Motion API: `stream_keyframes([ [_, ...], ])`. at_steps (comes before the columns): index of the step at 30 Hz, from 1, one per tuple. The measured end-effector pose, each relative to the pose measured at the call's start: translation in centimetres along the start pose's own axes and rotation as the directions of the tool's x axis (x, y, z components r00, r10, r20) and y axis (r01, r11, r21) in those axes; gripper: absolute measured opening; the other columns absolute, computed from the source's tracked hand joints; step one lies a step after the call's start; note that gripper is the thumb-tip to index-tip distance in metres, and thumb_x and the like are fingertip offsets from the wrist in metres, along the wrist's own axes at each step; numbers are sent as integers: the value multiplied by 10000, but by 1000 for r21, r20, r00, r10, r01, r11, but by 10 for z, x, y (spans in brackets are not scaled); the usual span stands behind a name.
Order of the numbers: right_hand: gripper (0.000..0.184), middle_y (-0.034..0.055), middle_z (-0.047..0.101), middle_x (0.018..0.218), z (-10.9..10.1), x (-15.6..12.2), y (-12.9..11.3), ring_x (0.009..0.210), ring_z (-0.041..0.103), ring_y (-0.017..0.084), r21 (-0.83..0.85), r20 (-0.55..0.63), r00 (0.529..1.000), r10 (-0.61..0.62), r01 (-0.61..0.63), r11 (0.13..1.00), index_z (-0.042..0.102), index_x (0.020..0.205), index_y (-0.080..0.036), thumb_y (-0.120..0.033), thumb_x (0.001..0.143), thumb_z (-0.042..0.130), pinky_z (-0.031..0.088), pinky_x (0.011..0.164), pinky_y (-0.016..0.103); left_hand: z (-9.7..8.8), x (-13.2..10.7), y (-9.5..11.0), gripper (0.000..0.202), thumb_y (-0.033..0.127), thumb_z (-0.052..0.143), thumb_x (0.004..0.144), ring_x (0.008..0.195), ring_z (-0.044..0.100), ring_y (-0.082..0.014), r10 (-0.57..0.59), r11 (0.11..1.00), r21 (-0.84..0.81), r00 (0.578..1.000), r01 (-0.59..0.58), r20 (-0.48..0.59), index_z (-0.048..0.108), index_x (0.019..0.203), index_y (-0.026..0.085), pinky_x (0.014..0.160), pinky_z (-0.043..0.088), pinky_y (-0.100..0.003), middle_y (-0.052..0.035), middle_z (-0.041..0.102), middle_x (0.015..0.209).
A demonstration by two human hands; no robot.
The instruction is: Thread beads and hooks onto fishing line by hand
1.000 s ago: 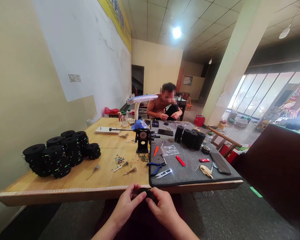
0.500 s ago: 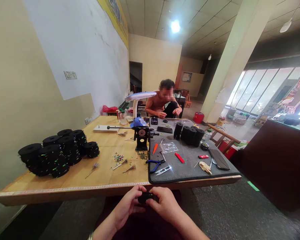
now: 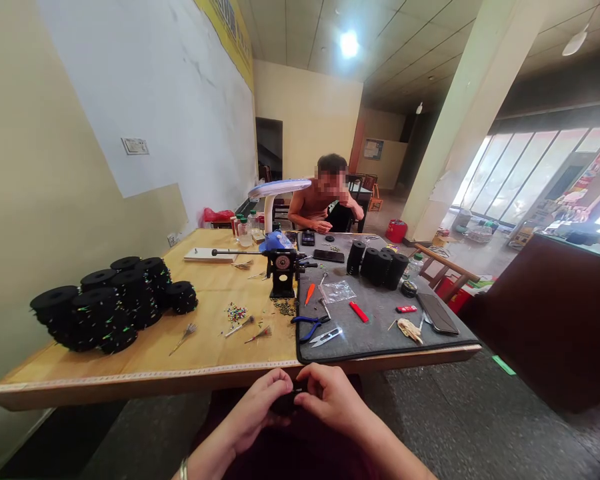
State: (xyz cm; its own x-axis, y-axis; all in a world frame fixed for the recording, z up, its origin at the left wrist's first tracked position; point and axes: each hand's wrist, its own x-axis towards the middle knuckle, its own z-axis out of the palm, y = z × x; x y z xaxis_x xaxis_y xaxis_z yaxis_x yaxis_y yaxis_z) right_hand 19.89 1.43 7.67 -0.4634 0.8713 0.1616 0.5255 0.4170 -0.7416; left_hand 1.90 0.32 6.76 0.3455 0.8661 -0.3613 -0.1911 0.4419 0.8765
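Just below the table's front edge, my left hand (image 3: 260, 404) is closed around a small black spool (image 3: 284, 403), which is dark and partly covered by the fingers. My right hand (image 3: 331, 397) is at the spool's right side, thumb and forefinger drawn together; what they pinch is too small to make out. Nearest on the table lie thread snips (image 3: 326, 337) with silver blades and pliers (image 3: 307, 327) with blue handles.
Black foam rolls stuck with coloured bits (image 3: 97, 310) stand at left, plain black rolls (image 3: 380, 265) at right on a grey mat (image 3: 375, 340). Midtable are a black winding device (image 3: 283, 277), a lamp (image 3: 280, 188), coloured beads (image 3: 237, 312) and a red lighter (image 3: 359, 311). A co-worker (image 3: 313, 207) sits opposite.
My right fingers have shifted on the spool, from gripping its side to a pinch by its upper edge. The co-worker's one hand has risen towards the head.
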Motion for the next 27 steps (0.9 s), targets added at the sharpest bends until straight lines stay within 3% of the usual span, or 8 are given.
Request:
stream_keyframes([
  [3,182,-78,505,569,2,-3,1,516,417,85,-6,-20,1000,-5,4,1000,657,908,-194,-251,737,688,293,506,190,1,0,-3,164,313,625,699,641,540,-138,7,988,-156,1000,-8,-9,512,717,194,561,468,-260,24,555,692],
  [9,185,-16,669,715,9,-7,1,602,540,118,-118,-41,998,-53,48,992,679,949,-207,-252,773,645,338,562,207,5,-1,-6,144,273,652,664,623,542,-128,-26,907,-421,1000,21,-6,555,724,186,652,504,-317,25,552,702],
  [12,134,-2,698,724,6,-6,1,616,582,128,-202,-28,997,-78,71,977,688,892,-208,-275,798,619,338,567,213,2,-2,-3,152,308,647,696,694,550,-150,16,947,-322,999,1,50,585,770,190,686,497,-322,12,569,742],
  [15,100,0,701,687,0,-4,2,618,604,141,-328,4,995,-104,100,939,686,820,-215,-293,785,636,319,553,222,-4,-2,3,241,432,627,754,748,556,-162,22,1000,14,999,-22,26,599,797,196,635,455,-257,1,596,780],
  [17,106,8,704,678,-3,-2,3,634,617,154,-401,35,991,-127,130,907,679,788,-213,-313,778,644,317,555,227,-6,-1,8,318,510,620,752,758,578,-168,8,976,217,1000,-6,-7,597,802,196,602,416,-228,-6,624,789],
  [20,143,28,710,680,-3,2,5,629,622,163,-468,89,983,-160,184,864,668,756,-200,-334,788,627,326,563,235,-4,2,13,386,555,642,710,679,576,-159,18,930,366,1000,-18,2,574,784,182,547,364,-218,-6,623,723],
  [23,159,41,714,688,0,3,5,614,627,165,-492,119,977,-178,213,844,668,742,-190,-328,796,608,329,557,240,1,5,12,364,499,696,675,598,531,-140,5,930,367,999,-18,37,557,752,171,523,349,-227,15,585,635],
  [27,134,11,707,688,0,1,2,642,634,158,-421,109,980,-166,197,885,680,786,-208,-329,782,625,333,551,225,2,5,5,226,321,719,660,594,510,-127,-51,996,82,994,43,93,547,690,177,557,395,-243,33,552,626],
])
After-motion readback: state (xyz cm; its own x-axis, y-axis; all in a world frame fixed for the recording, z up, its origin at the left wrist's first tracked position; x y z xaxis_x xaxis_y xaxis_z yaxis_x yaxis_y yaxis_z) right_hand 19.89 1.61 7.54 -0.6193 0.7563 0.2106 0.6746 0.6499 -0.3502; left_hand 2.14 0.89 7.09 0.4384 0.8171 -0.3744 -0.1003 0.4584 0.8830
